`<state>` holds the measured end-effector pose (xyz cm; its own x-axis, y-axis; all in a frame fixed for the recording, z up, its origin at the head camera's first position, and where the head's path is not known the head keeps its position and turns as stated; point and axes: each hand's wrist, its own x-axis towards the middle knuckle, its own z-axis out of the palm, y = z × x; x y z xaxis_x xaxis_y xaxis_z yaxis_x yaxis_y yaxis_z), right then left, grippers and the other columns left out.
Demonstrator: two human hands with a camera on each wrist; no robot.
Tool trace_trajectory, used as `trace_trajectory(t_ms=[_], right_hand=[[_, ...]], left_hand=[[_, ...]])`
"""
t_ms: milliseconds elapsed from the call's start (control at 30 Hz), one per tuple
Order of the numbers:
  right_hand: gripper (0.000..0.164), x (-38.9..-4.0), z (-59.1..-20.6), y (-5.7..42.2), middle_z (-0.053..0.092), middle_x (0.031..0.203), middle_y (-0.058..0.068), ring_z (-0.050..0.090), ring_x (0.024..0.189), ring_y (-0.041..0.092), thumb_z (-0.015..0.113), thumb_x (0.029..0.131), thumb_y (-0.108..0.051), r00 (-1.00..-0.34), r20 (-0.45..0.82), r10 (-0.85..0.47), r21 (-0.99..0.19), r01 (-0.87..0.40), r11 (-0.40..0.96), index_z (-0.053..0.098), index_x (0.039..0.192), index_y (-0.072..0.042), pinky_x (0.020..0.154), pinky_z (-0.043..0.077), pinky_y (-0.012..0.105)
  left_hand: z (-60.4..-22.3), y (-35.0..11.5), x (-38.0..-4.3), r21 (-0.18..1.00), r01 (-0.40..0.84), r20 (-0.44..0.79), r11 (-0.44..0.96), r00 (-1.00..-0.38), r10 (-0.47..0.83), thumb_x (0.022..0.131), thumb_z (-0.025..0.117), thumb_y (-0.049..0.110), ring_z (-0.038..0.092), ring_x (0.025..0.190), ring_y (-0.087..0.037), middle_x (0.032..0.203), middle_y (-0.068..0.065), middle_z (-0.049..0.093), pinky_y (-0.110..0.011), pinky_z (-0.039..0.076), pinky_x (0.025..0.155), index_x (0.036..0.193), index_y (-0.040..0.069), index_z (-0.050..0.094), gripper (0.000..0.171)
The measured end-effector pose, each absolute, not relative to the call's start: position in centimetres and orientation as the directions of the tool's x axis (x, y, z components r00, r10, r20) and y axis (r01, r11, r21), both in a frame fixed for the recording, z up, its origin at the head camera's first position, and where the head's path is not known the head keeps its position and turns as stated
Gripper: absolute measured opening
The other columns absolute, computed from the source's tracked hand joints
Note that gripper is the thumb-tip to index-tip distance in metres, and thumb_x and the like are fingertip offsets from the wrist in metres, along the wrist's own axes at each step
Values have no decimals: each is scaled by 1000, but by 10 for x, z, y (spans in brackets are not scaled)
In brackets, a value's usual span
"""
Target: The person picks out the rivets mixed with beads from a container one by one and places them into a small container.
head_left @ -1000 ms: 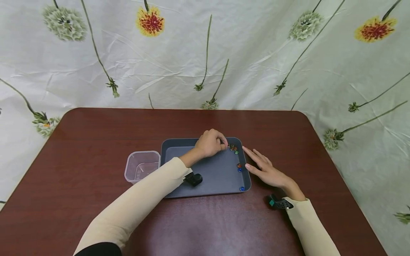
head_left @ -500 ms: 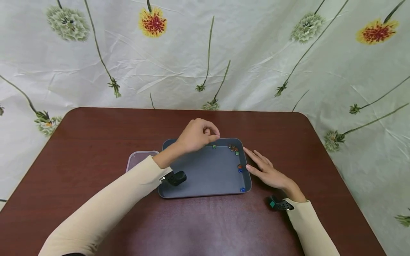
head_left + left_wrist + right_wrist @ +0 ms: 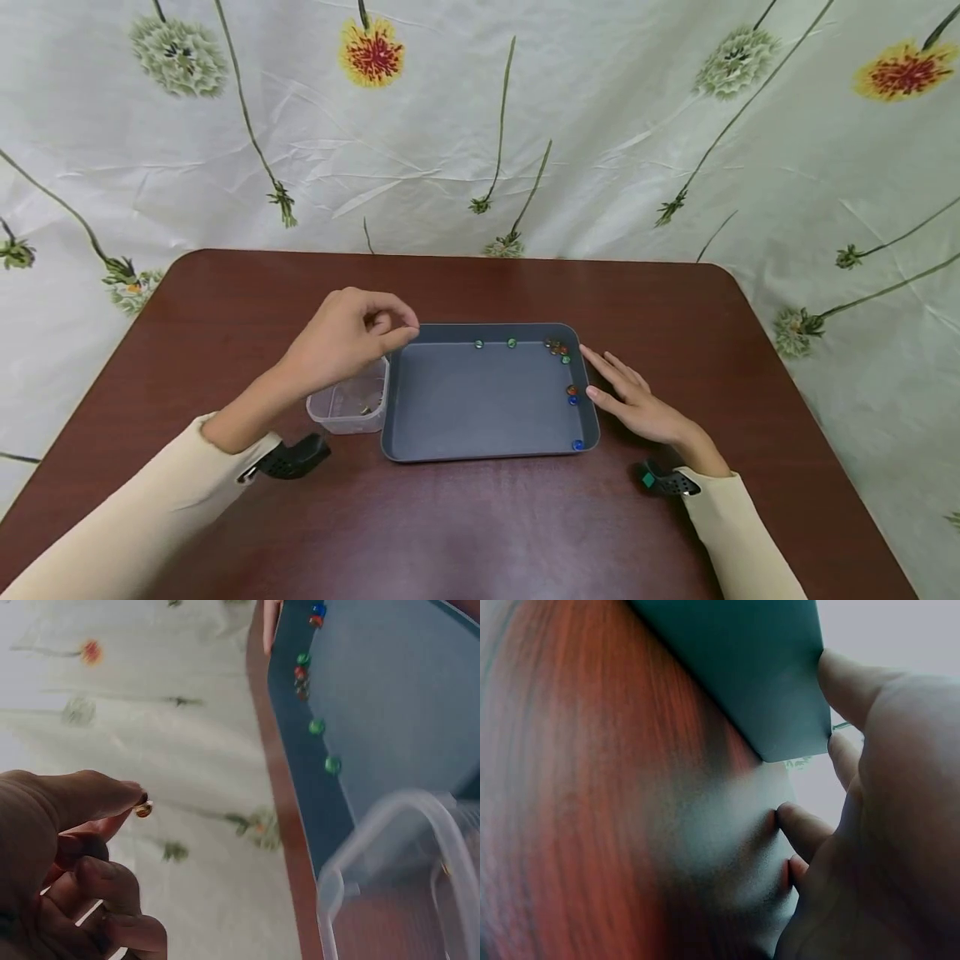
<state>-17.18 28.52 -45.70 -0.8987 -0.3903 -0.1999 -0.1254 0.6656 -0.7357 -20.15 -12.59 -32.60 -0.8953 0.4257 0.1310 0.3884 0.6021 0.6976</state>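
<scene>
My left hand (image 3: 348, 333) is raised over the back of the clear plastic container (image 3: 347, 423), left of the tray. Between its thumb and forefinger it pinches an amber marble (image 3: 143, 809). Inside the container lies a small marble (image 3: 366, 410). The grey tray (image 3: 465, 400) holds several more: two green marbles (image 3: 512, 342) along its back wall, a mixed cluster (image 3: 555, 346) in the back right corner, then orange and blue ones (image 3: 573, 400) down the right side. My right hand (image 3: 637, 404) has its fingers spread, thumb and fingertip (image 3: 844, 754) touching the tray's right wall.
Tray and container stand side by side on a reddish-brown wooden table (image 3: 480, 525). Behind the table hangs a white cloth (image 3: 435, 125) printed with flowers. A wrist strap with a camera is on each arm.
The left hand has moved from the tray's back right leftward to above the container. Two green marbles along the back wall are now uncovered. The right hand stays at the tray's side.
</scene>
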Motion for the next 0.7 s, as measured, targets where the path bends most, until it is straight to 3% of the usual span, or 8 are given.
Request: trace_trajectory(t_ms=[233, 567, 700], right_hand=[[64, -171, -458, 287, 10, 169, 8, -7, 154, 41, 44, 107, -38, -898, -191, -395, -742, -132, 657, 12, 162, -33, 109, -4, 76], [63, -170, -461, 291, 9, 169, 11, -6, 153, 43, 43, 108, -37, -900, -189, -394, -751, -126, 649, 12, 162, -32, 107, -1, 79], [63, -168, -456, 294, 12, 168, 11, 6, 154, 42, 44, 108, -34, -920, -127, -370, -750, -155, 643, 13, 162, -27, 113, 9, 73]], left_hand=[[-335, -158, -179, 649, 332, 78, 685, -924, 374, 91, 73, 16, 26, 52, -4, 56, 8, 30, -25, 32, 53, 90, 13, 75, 3], [-365, -177, -173, 609, 318, 52, 727, -930, 364, 91, 72, 9, 25, 49, -3, 54, 9, 30, -23, 28, 48, 95, 9, 76, 6], [-365, -181, -169, 551, 358, 138, 753, -930, 341, 93, 70, 12, 37, 54, -6, 61, 6, 45, -24, 32, 51, 102, 8, 76, 12]])
